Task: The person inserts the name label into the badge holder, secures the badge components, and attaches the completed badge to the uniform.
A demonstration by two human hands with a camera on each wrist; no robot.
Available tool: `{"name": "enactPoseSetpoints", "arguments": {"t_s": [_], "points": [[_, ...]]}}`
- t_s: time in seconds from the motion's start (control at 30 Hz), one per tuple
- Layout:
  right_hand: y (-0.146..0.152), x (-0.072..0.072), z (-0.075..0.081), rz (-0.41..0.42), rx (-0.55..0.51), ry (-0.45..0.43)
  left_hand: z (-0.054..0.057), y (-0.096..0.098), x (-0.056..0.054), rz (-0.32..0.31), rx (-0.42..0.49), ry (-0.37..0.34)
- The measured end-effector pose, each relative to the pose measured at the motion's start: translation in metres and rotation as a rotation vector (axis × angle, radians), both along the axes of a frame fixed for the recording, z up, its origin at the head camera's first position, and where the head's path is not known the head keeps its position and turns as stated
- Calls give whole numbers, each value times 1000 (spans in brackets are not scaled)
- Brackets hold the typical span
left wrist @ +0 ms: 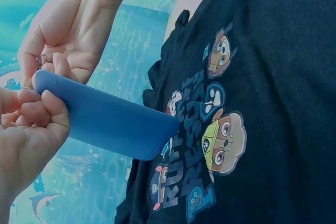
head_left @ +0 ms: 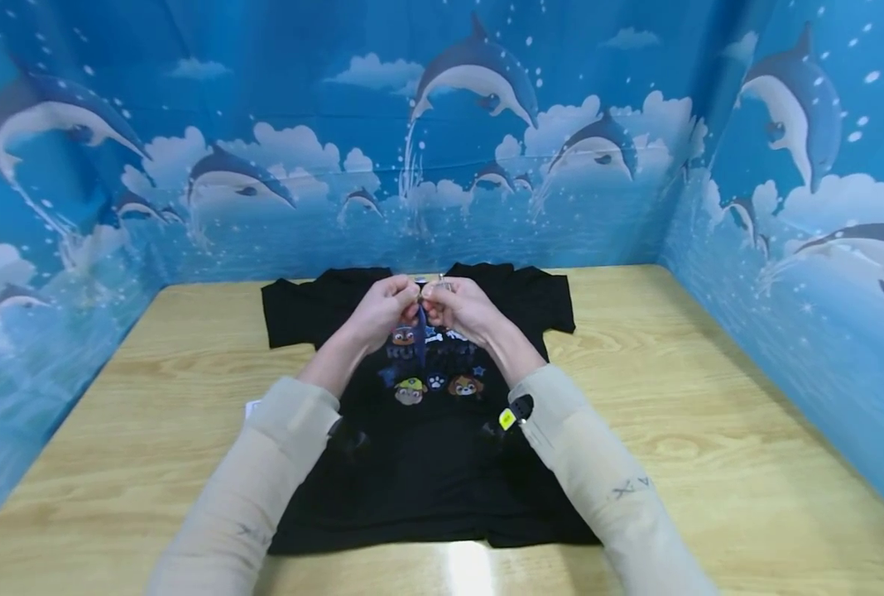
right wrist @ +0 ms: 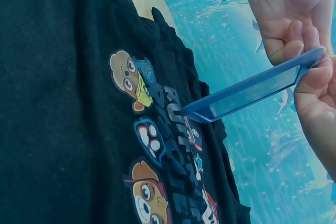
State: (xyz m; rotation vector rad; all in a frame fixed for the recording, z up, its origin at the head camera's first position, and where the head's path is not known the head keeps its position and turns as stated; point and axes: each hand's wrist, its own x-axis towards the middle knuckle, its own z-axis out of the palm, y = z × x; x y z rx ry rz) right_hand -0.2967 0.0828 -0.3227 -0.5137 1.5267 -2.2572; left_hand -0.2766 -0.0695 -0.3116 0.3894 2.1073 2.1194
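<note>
A blue card holder (head_left: pixel 421 338) with a clear window hangs end-down above a black T-shirt (head_left: pixel 442 480), which lies spread out with a cartoon dog print. My left hand (head_left: pixel 384 313) pinches the holder's top corner between thumb and fingers, as the left wrist view shows at the blue holder (left wrist: pixel 107 114). Fingertip to fingertip with it, my right hand (head_left: pixel 472 313) pinches a small metal clasp (left wrist: pixel 42 61) at the same end. In the right wrist view the window side of the holder (right wrist: pixel 252 90) faces the camera, and curled fingers partly hide the clasp.
The shirt rests on a wooden table (head_left: pixel 710 430). A small white item (head_left: pixel 252 407) peeks out beside my left sleeve. Blue dolphin-print curtains (head_left: pixel 442 223) stand at the back and both sides. My right wrist wears a black strap with a yellow tag (head_left: pixel 507 419).
</note>
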Motion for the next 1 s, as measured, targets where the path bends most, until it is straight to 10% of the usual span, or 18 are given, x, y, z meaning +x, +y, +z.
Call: {"name": "enactPoseSetpoints", "arguments": {"t_s": [1.0], "points": [[3, -3, 5, 43, -28, -91, 6, -4, 0, 37, -50, -3]]}}
